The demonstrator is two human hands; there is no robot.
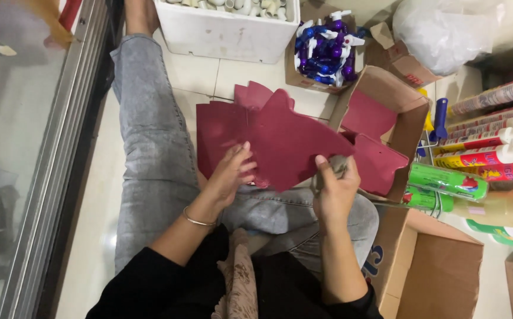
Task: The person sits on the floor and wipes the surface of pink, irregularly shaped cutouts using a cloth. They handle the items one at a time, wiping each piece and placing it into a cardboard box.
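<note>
On the tiled floor [233, 74], a seated person is wiping a dark red sheet [286, 139]: left hand [233, 171] grasping its edge, right hand [334, 186] clenching a grey cloth [340, 165]. A few red sheets are lying in the cardboard box [413, 127] at centre right, others are waiting underneath, so the work seems partway

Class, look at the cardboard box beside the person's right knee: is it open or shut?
Open. The cardboard box has its flaps up, and dark red sheets lie inside, plainly visible from above.

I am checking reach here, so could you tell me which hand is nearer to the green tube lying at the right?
Right. The right hand is a short way left of the green tube; the left hand lies farther left, on the dark red sheet.
</note>
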